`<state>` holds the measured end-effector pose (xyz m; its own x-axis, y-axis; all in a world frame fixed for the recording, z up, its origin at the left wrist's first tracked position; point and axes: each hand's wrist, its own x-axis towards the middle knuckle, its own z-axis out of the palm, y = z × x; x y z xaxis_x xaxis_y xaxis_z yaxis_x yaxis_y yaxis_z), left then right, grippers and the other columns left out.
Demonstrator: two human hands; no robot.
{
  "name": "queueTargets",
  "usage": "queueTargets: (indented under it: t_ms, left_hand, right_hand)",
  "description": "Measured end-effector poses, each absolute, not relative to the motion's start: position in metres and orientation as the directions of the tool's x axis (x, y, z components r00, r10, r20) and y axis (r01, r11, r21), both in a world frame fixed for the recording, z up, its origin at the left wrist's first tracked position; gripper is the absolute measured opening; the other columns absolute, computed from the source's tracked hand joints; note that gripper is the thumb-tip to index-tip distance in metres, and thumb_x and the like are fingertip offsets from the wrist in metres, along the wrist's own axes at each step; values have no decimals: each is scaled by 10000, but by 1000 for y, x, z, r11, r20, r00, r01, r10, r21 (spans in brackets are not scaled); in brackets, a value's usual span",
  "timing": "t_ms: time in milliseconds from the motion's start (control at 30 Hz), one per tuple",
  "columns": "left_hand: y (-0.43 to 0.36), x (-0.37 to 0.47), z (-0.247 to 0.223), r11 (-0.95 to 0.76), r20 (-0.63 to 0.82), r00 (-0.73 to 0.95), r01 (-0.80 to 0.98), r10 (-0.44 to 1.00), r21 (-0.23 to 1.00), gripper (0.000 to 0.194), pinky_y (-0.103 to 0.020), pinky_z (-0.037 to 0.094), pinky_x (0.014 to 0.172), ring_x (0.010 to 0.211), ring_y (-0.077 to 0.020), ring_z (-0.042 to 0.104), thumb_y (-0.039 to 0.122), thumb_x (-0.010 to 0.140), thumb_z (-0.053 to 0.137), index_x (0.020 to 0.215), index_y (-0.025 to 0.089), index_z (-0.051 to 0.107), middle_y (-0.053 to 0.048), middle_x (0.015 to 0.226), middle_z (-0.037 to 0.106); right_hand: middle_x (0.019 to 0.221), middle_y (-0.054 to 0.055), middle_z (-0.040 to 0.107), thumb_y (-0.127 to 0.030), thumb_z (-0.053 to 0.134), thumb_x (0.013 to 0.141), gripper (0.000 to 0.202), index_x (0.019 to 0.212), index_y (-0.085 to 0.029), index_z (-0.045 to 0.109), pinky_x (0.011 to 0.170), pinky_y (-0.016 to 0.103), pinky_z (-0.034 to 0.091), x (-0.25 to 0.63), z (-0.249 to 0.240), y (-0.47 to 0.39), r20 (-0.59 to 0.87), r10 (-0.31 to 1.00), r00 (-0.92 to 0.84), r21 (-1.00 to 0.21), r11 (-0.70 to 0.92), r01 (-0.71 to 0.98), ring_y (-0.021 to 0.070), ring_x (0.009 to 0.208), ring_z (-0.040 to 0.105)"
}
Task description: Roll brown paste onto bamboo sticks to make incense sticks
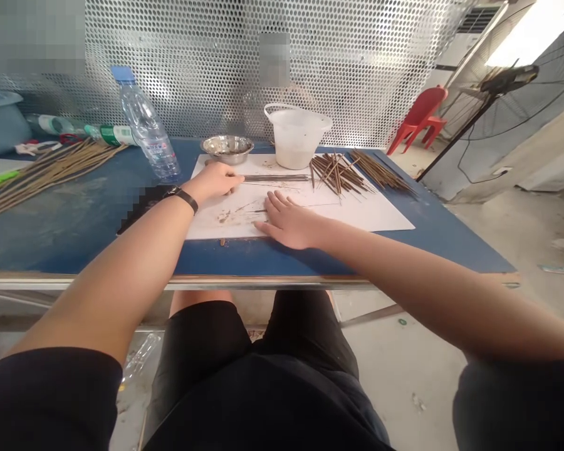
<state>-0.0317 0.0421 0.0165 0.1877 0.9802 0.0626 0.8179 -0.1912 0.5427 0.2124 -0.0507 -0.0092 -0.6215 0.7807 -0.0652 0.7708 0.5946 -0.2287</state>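
My left hand (220, 180), with a dark band on its wrist, is closed at the left ends of a row of thin dark sticks (277, 178) on a white sheet (371, 216). Its fingertips are partly hidden. My right hand (289, 222) lies flat on the sheet, palm down and fingers apart. Thin lines like a stick show on both sides of it; what lies under the palm is hidden. Brown crumbs (224, 217) are smeared between the hands. A heap of brown coated sticks (341, 173) lies on the sheet's right part.
Behind the hands stand a metal bowl (227, 148) and a white plastic bucket (297, 138). A clear bottle (150, 131) with a blue cap stands left. More brown sticks (383, 171) lie right, long ones (56, 169) far left. A perforated metal panel (192, 62) backs the blue table (244, 258).
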Motion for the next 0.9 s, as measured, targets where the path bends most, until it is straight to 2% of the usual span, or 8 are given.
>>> queueTargets:
  t_ms: [133,300,433,500,667,900]
  left_hand:
    - [47,-32,14,-206,70,200,819,977,536,407,-392,549,795,777,-250,732,459,974,709,651,211,722,-115,797,799]
    - [53,-35,10,-215,82,204,810,975,545,386,-393,539,779,771,-245,737,426,970,708,648,213,723,-116,820,806]
    - [57,-38,7,-220,75,214,803,974,553,348,-403,538,782,767,-251,735,447,923,739,661,217,743,-115,825,808]
    - [58,-40,6,-223,75,218,802,973,555,345,-402,536,774,769,-255,735,464,913,740,671,220,752,-114,823,809]
    - [56,-40,6,-217,74,212,809,975,546,343,-394,535,767,773,-252,732,459,922,727,677,220,747,-107,824,810]
    - [49,-35,11,-206,71,200,811,977,547,366,-395,532,773,764,-244,721,444,924,730,633,223,719,-102,816,795]
  right_hand:
    - [1854,276,107,-855,130,1036,1192,1753,91,233,1416,644,104,229,-2,-98,-128,751,-648,-208,619,757,474,1735,56]
    - [1862,256,69,-885,183,1028,1206,1768,66,215,1415,634,119,219,3,-127,-124,774,-621,-286,572,769,464,1735,-1]
    - [1862,280,46,-836,96,1051,1177,1763,99,148,1411,645,65,197,1,-104,-148,795,-588,-264,541,798,460,1740,-11]
    - [1863,288,73,-819,69,1054,1159,1765,92,160,1403,668,61,188,-1,-81,-132,816,-563,-233,527,817,468,1741,16]
    - [1866,293,91,-826,75,1046,1166,1761,88,190,1405,636,92,181,-6,-31,-98,835,-541,-197,517,833,455,1743,10]
    - [1863,276,75,-877,112,1022,1223,1761,95,183,1420,594,105,207,-2,-64,-106,784,-612,-195,587,786,444,1744,27]
